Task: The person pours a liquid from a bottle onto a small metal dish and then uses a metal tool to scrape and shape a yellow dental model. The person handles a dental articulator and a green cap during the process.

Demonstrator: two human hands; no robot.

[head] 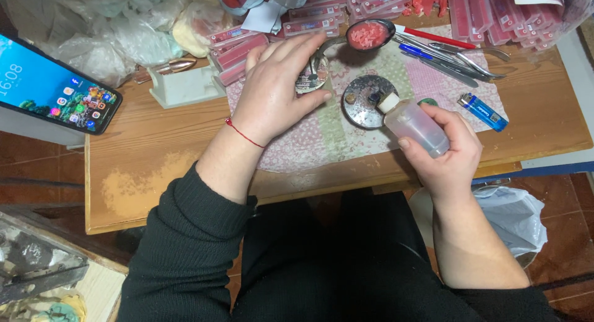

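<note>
The small clear bottle (416,125) with a white cap is in the right hand (451,152), over the front part of the bench (142,167). Its long axis is tilted: the cap points up and to the left, toward the round metal dish (365,100), and the bottom points down and to the right, into the palm. The cap end is just beside the rim of this dish, perhaps a little above it; I cannot tell if they touch. The fingers of the right hand are wrapped closed around the body of the bottle, with the thumb on the near side.

The left hand (278,90) is to the left of the dish, near but apart from the bottle. It lies palm down on a small round metal object (311,77), with fingers bent over it and closed on its edge. This object is partly hidden under the fingers, so I cannot say exactly what it is.

Both things rest on a patterned cloth (309,142). Behind the dish stands a dark bowl with pink bits (369,34), and to the right lie some metal tools (458,59) and a blue lighter (482,111). A phone (52,87) with lit screen is far left.
</note>
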